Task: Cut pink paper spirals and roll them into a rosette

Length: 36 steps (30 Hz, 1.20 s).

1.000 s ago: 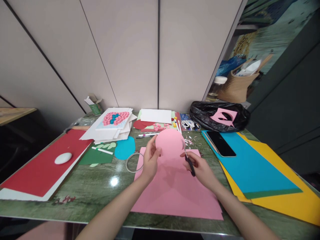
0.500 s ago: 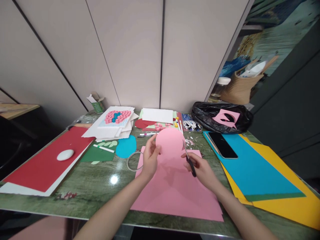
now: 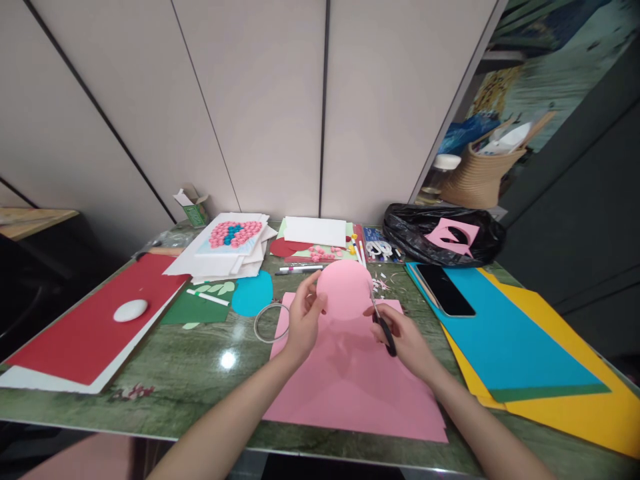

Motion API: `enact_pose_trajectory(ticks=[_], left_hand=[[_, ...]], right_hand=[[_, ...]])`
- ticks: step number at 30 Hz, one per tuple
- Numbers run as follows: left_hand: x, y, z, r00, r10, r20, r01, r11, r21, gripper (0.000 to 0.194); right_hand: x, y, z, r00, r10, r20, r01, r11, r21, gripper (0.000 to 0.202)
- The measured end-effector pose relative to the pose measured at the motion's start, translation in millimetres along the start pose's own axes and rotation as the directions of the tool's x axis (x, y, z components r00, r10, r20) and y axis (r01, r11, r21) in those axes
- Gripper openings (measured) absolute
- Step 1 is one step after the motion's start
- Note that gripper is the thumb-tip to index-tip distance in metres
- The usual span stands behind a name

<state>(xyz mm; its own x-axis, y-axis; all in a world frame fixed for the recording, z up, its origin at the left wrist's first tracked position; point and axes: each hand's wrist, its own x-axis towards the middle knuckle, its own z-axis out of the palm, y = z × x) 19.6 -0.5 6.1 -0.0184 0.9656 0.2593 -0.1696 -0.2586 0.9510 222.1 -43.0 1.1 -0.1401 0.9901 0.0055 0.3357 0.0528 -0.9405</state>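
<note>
My left hand (image 3: 306, 317) pinches the left edge of a round piece of pink paper (image 3: 345, 290) between thumb and fingers, holding it above the table. In my right hand (image 3: 403, 337) is a pair of scissors (image 3: 384, 332) with black handles, its blades pointing up at the right edge of the pink circle. Whether the blades are parted I cannot tell. Beneath both hands lie larger pink sheets (image 3: 350, 393). A ring-shaped roll of tape (image 3: 257, 327) sits just left of my left hand, partly covered by it.
To the left are a blue paper circle (image 3: 253, 293), green paper (image 3: 197, 310) and a red sheet (image 3: 85, 333) with a white oval object (image 3: 131, 310). A phone (image 3: 446, 290) rests on blue sheets (image 3: 520, 340) at right. Behind is a black plastic bag (image 3: 410, 233) with pink scrap.
The pink circle has shifted slightly right and down, with my left hand moving along with it. My right hand and the scissors have moved only a little.
</note>
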Motion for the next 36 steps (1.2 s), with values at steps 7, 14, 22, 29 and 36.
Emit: enact_pose_trajectory(ticks=[7, 14, 22, 29, 36], left_hand=[[0, 3, 0.8, 1.0, 0.004, 0.016, -0.004, 1.0, 0.031, 0.038], [0, 2, 0.6, 1.0, 0.01, 0.014, -0.011, 0.999, 0.039, 0.038], [-1, 1, 0.8, 1.0, -0.009, -0.007, 0.009, 1.0, 0.026, 0.044], [0, 3, 1.1, 1.0, 0.001, -0.026, 0.001, 0.998, 0.06, 0.041], [1, 5, -0.7, 0.999, 0.006, -0.046, -0.002, 0.997, 0.073, 0.042]], right_hand=[[0, -1, 0, 1.0, -0.007, -0.027, 0.006, 0.999, -0.048, 0.025], [1, 5, 0, 0.999, -0.023, -0.045, 0.021, 0.999, -0.037, 0.027], [2, 8, 1, 0.999, -0.018, -0.048, 0.016, 0.999, -0.04, 0.032], [1, 7, 1, 0.998, -0.02, -0.056, 0.018, 0.999, -0.036, 0.032], [0, 4, 2, 0.999, -0.017, -0.042, 0.016, 0.999, -0.035, 0.031]])
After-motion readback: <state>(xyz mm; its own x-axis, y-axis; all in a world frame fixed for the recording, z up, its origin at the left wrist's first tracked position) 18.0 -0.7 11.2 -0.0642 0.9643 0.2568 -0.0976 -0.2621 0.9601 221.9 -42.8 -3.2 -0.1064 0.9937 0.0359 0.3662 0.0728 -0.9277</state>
